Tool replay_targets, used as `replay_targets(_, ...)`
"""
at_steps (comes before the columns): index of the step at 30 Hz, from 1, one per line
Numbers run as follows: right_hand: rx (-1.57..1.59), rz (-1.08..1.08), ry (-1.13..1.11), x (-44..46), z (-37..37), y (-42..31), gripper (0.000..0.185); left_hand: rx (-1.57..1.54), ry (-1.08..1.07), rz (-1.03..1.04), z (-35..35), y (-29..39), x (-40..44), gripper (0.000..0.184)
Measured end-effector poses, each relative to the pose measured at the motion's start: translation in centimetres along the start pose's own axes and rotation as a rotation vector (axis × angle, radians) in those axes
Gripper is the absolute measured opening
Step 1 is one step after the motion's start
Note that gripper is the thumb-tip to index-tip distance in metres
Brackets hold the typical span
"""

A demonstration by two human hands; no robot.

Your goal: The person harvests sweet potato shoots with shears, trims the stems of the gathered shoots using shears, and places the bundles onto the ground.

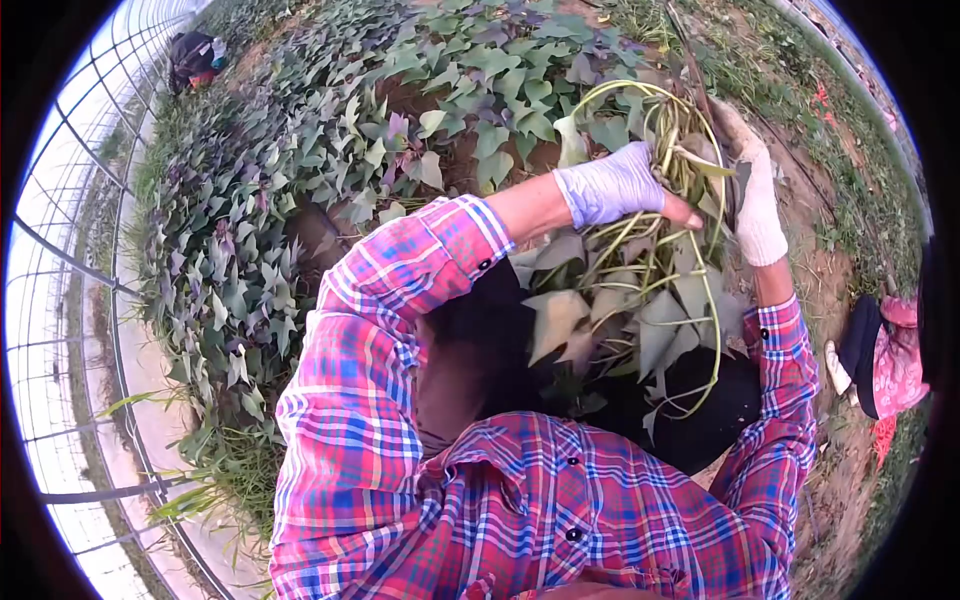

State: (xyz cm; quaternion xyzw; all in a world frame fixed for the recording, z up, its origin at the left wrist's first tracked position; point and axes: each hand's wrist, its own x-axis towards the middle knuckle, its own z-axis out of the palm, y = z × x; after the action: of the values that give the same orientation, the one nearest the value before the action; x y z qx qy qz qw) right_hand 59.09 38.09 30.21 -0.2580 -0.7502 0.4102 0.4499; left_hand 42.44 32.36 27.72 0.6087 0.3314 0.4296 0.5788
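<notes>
A bundle of leafy vines (690, 150), which look like sweet potato vines, is gathered in front of me; its stems loop over at the top and its leaves (655, 310) hang down over my dark-clad legs. My left hand (625, 185), in a pale lilac glove that leaves the thumb tip bare, is closed around the stems from the left, with the thumb across the front. Against the bundle's right side is my right hand (757, 190), in a white glove with soiled fingers. Its fingers curve behind the stems and are partly hidden.
Dense growing vines (250, 230) cover the ground ahead and left. A wire mesh fence (75, 250) runs along the left edge. One person (192, 60) crouches far left; another in pink clothing (898, 360) is at right. A thin dark line (690, 50) crosses the soil.
</notes>
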Motion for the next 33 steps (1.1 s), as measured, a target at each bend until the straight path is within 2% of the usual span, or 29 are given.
replay_targets(1,0.011,0.087,-0.042,0.1,-0.5,-0.1,0.051,0.180,-0.033,-0.093,-1.6,0.5,-0.5,0.040)
replay_targets(2,0.026,0.174,-0.082,0.3,-0.9,0.0,0.049,0.337,0.076,0.001,-3.3,-0.4,-0.7,0.038)
replay_targets(3,0.328,0.113,-0.208,0.6,-1.6,1.3,0.044,0.426,0.184,-0.027,-4.2,1.4,-2.3,0.039)
replay_targets(4,0.244,0.184,-0.120,0.7,-1.2,0.5,0.045,0.389,0.282,0.005,-5.7,2.2,-3.3,0.033)
replay_targets(5,0.161,0.260,-0.035,0.9,-0.7,-0.1,0.047,0.471,0.353,-0.171,-9.2,2.6,-4.4,0.026)
replay_targets(6,0.185,0.187,-0.041,1.2,-0.9,1.2,0.045,0.562,0.490,-0.131,-10.6,4.4,-5.9,0.023)
replay_targets(7,0.191,0.237,-0.088,1.2,-0.7,1.6,0.043,0.624,0.601,-0.150,-12.8,5.2,-7.6,0.021)
replay_targets(8,0.199,0.286,-0.136,1.4,-0.4,1.9,0.041,0.606,0.619,-0.174,-15.1,5.7,-9.5,0.017)
replay_targets(9,0.195,0.340,-0.218,1.5,0.4,3.0,0.035,0.870,0.549,-0.222,-19.4,4.5,-11.7,0.024)
replay_targets(10,0.286,0.461,-0.325,1.6,1.2,4.5,0.033,0.838,0.596,-0.262,-20.2,3.8,-13.3,0.037)
replay_targets(11,0.325,0.527,-0.348,1.4,2.7,5.8,0.036,1.095,0.595,-0.370,-22.8,1.9,-15.0,0.043)
replay_targets(13,0.560,0.855,-0.466,1.1,5.9,10.6,0.033,1.572,0.599,-0.651,-26.9,-3.0,-17.6,0.052)
replay_targets(14,0.335,0.836,-0.560,0.6,7.9,10.6,0.034,1.470,0.573,-0.761,-25.9,-3.0,-17.4,0.052)
replay_targets(15,0.325,0.890,-0.586,-0.1,9.8,12.2,0.036,1.363,0.548,-0.869,-25.0,-3.1,-17.1,0.053)
replay_targets(16,0.287,0.912,-0.645,-0.8,11.9,14.7,0.044,1.272,0.555,-0.793,-28.1,-6.6,-18.6,0.051)
replay_targets(18,0.382,1.012,-0.809,-1.3,15.4,18.8,0.049,1.130,0.537,-0.744,-29.4,-9.9,-18.7,0.049)
replay_targets(19,0.407,1.087,-0.742,-1.8,17.4,20.6,0.052,0.980,0.490,-0.782,-27.4,-8.7,-17.0,0.050)
replay_targets(21,0.502,1.144,-0.698,-2.0,20.8,22.7,0.050,0.955,0.402,-0.761,-27.3,-9.9,-15.5,0.050)
replay_targets(22,0.669,1.182,-0.682,-1.9,22.1,23.7,0.049,0.851,0.373,-0.672,-27.4,-10.7,-14.8,0.046)
replay_targets(24,0.804,1.153,-0.703,-2.1,25.2,26.8,0.051,1.009,0.222,-0.727,-31.3,-15.6,-15.4,0.046)
replay_targets(25,0.702,0.967,-0.785,-2.3,26.5,27.9,0.054,0.897,0.239,-0.758,-31.0,-15.0,-14.5,0.050)
replay_targets(27,0.972,1.120,-0.631,-2.5,28.5,28.8,0.056,0.880,0.293,-0.884,-34.2,-18.2,-15.4,0.052)
replay_targets(29,0.955,1.125,-0.691,-2.8,29.8,30.2,0.059,0.836,0.278,-0.952,-36.9,-19.8,-17.6,0.054)
replay_targets(31,1.158,1.409,-0.498,-2.1,30.5,29.7,0.053,0.911,0.171,-1.043,-38.2,-21.3,-19.5,0.055)
replay_targets(32,1.173,1.381,-0.489,-2.8,31.2,30.8,0.061,0.892,0.154,-0.996,-38.5,-22.6,-21.0,0.054)
replay_targets(33,1.181,1.392,-0.487,-3.1,31.5,31.6,0.061,0.873,0.138,-0.950,-38.7,-23.7,-22.6,0.053)
